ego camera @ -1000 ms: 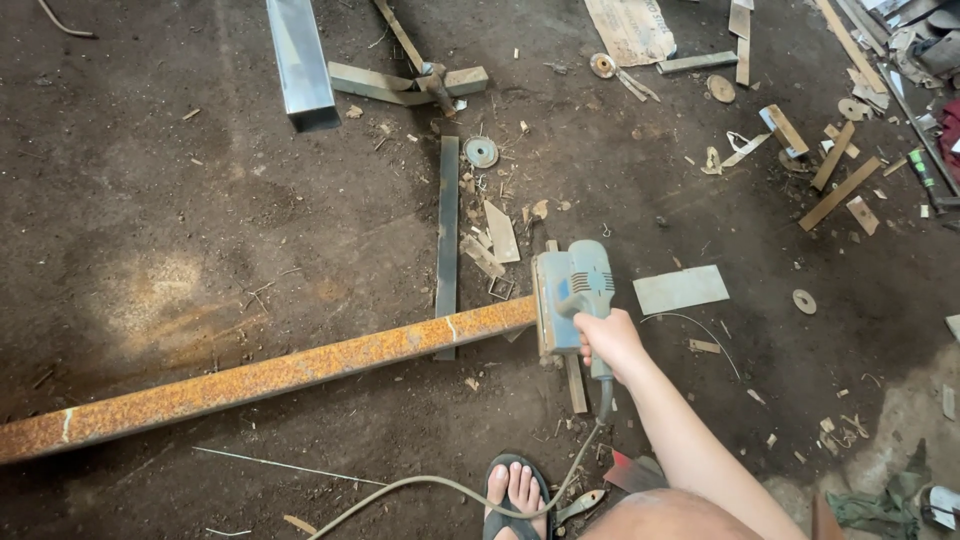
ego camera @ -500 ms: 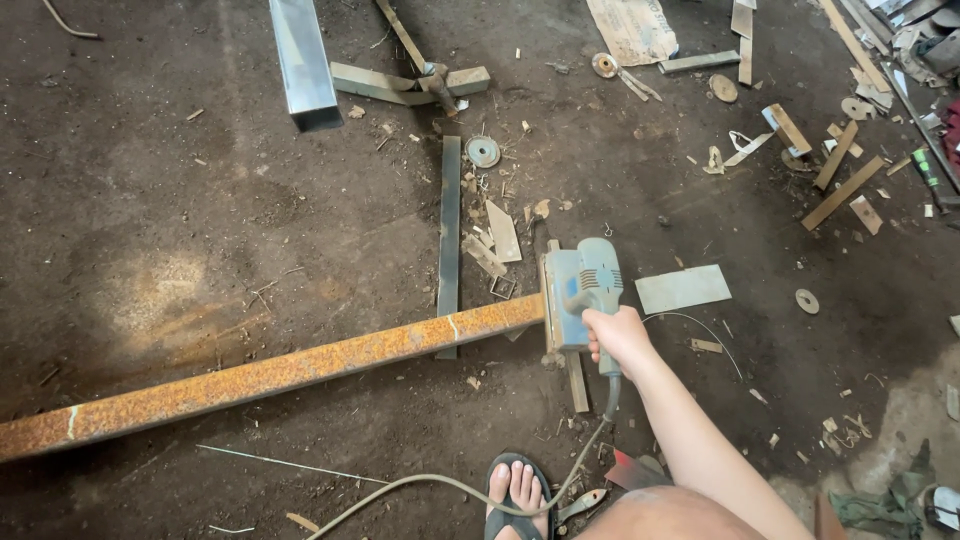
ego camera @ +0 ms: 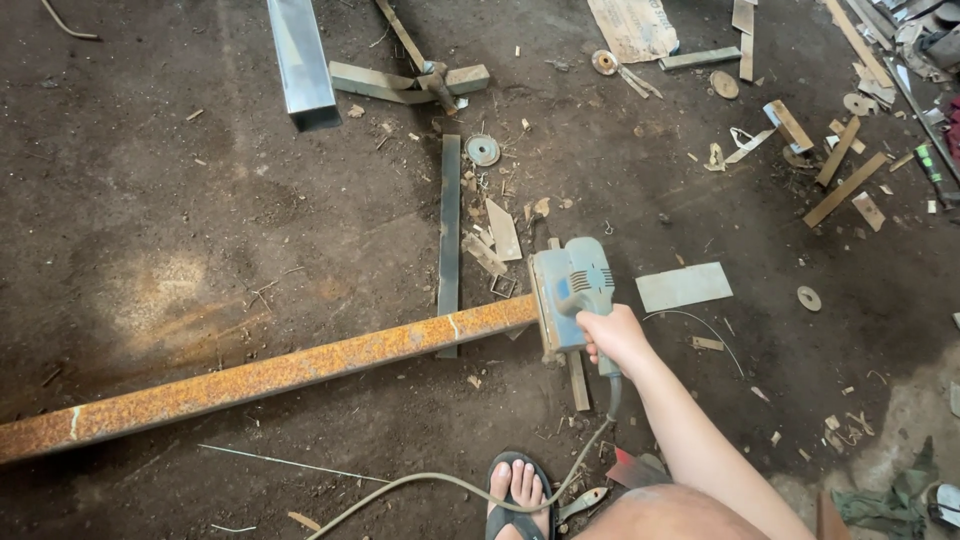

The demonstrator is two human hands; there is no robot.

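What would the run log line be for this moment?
right hand: grips blue power tool | tool: at end of rusty steel bar | bar: lies on dirt floor | left hand: out of view

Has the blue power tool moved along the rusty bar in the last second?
No. The blue power tool sits at the right end of the rusty bar, just right of the dark flat strip, as before.

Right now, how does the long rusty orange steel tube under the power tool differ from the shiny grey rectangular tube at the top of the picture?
The long rusty orange steel tube is coated in rust; the shiny grey rectangular tube is clean and reflective. The rusty one runs across the floor, with its right end at the blue-grey power tool held by the right hand; the grey one lies untouched. Both rest on the dirt floor.
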